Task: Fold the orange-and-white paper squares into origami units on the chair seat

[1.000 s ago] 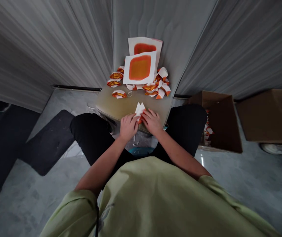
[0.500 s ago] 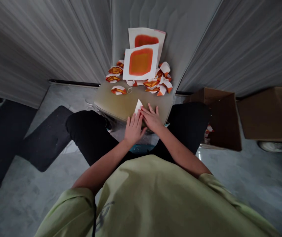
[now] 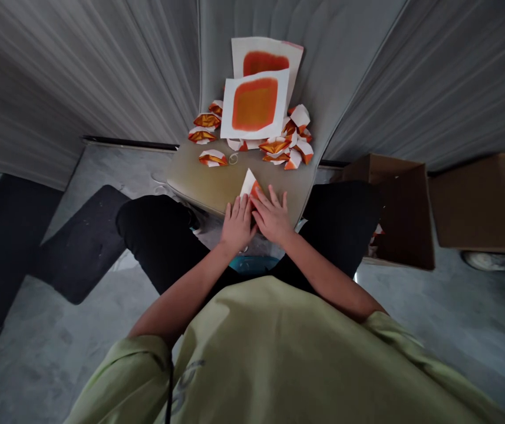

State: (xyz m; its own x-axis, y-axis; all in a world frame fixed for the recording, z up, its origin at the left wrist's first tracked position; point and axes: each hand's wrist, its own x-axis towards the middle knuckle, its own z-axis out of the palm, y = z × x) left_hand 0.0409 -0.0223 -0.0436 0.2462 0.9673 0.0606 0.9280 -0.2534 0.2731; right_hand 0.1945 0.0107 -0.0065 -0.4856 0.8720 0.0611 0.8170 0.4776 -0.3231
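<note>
At twelve o'clock, my left hand (image 3: 237, 225) and right hand (image 3: 274, 220) touch the folded paper (image 3: 248, 182), each grip flat, unclenched.

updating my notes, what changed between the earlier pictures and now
The folded paper showed two white tips; now it shows one, half white, half orange. The left hand and right hand lie flatter, still touching it. The printed sheets and folded pieces stayed put.

The folded piece (image 3: 247, 182) is matt paper, the chair seat (image 3: 199, 176) smooth.
</note>
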